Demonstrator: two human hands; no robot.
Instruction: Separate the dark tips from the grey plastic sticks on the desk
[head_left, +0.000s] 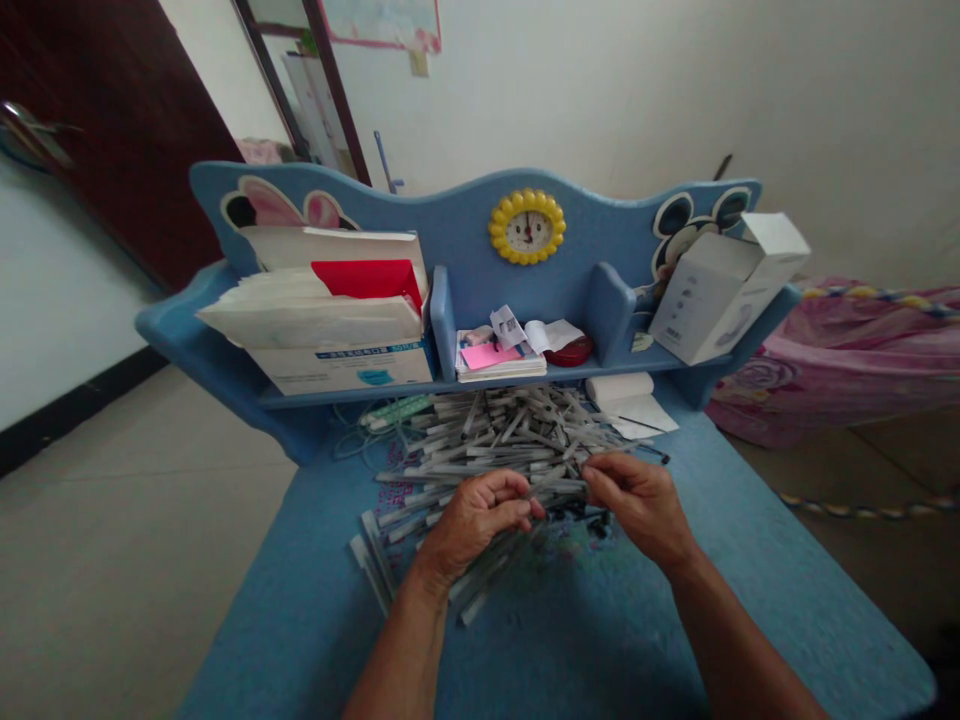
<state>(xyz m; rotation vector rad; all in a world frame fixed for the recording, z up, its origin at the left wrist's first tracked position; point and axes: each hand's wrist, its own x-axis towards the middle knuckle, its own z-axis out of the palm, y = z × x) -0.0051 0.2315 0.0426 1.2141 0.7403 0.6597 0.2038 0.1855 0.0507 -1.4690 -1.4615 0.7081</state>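
Observation:
A big heap of slim, translucent grey tubes, like pen barrels, lies on the blue desk under the shelf. In front of the heap, my left hand is closed, thumb against fingers, on what looks like one slim tube. More tubes lie beneath that hand, pointing toward me. My right hand is pinched at the heap's right front edge; whatever sits between its fingertips is too small to make out. Small black pieces lie on the desk between the hands.
The blue desk carries a shelf with a mask box, a yellow flower clock, papers and a white box. A paper roll lies right of the heap. Pink fabric hangs at the right.

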